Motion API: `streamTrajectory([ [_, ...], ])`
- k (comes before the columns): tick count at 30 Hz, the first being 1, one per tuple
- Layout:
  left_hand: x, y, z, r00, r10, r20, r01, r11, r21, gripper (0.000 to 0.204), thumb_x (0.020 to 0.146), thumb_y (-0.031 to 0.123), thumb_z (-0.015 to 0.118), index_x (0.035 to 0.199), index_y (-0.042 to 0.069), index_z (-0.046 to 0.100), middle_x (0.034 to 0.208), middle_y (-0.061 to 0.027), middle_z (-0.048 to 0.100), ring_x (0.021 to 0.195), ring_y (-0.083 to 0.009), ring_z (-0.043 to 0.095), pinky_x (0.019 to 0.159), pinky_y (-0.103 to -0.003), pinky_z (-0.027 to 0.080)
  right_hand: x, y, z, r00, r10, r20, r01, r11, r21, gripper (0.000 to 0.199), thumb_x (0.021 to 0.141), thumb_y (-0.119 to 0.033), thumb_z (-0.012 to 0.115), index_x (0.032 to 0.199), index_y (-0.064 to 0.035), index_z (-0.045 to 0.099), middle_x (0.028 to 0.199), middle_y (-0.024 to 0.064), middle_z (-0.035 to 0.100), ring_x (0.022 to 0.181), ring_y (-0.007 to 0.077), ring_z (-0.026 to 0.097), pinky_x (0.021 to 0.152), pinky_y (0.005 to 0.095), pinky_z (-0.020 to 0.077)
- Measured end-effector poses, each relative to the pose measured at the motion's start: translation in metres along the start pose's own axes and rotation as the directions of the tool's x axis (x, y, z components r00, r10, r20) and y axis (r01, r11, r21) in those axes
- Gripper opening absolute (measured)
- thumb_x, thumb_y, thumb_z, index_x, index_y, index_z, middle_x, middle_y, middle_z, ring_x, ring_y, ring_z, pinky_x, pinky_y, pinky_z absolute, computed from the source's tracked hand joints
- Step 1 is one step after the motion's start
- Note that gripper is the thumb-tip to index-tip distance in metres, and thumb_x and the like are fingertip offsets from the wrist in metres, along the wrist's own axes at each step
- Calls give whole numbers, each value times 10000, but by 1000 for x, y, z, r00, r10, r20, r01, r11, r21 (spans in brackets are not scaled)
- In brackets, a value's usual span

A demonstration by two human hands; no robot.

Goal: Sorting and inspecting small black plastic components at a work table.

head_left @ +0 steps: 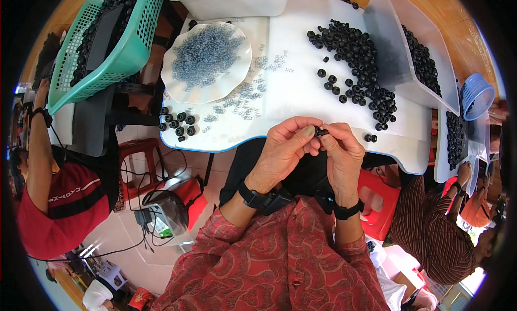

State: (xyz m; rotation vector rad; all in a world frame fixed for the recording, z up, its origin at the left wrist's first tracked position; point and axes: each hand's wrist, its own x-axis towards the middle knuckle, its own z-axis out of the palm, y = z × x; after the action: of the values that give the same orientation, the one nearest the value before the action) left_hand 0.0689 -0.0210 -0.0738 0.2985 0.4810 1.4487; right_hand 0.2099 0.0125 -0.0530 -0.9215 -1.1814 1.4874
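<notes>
Above the table's front edge, my left hand (281,152) and my right hand (344,157) meet, both with fingertips pinched on a small black round part (320,132). The fingers cover most of this part. Right of them, two loose black parts (370,138) lie near the edge, below a spread pile of black round parts (350,47). To the left, a white wavy-rimmed plate (169,84) holds a heap of tiny clear-grey pieces that look like small springs (207,50). More of these are scattered beside the plate. Several black parts (180,124) sit at the left corner.
A translucent bin (388,47) of black parts lies tilted at the right, near a blue basket (478,96). A white tub (229,4) stands at the back. A green basket (132,47) is at the left. People sit on both sides; cables (142,217) hang at lower left.
</notes>
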Motion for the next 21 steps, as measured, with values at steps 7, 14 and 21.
streamTrajectory([
  [7, 0, -1, 0, 1000, 0, 4, 0, 1000, 16, 248, 995, 95, 559, 1201, -37, 607, 986, -80, 674, 802, -114, 634, 733, -253, 543, 0, 1, -1, 1000, -13, -3, 13, 1000, -11, 191, 866, 41, 689, 1052, 0, 711, 986, 47, 619, 841, 110, 595, 749, 224, 483],
  [14, -1, -6, -1, 999, 28, -20, -27, 999, 36, 249, 991, 75, 560, 1212, -26, 617, 1005, -85, 677, 826, -122, 638, 742, -268, 549, -1, -7, 1, 1000, -11, -22, 8, 992, -126, 164, 877, 32, 682, 1036, 1, 708, 991, 43, 632, 864, 113, 609, 768, 226, 488],
  [21, -2, -9, 2, 996, 71, -50, -66, 992, 103, 227, 963, 40, 598, 1175, -29, 638, 973, -79, 689, 815, -114, 659, 723, -244, 571, -2, -17, 0, 983, -180, 32, 174, 866, -469, 162, 854, 33, 693, 1013, 0, 698, 956, 64, 657, 849, 127, 625, 738, 226, 490],
])
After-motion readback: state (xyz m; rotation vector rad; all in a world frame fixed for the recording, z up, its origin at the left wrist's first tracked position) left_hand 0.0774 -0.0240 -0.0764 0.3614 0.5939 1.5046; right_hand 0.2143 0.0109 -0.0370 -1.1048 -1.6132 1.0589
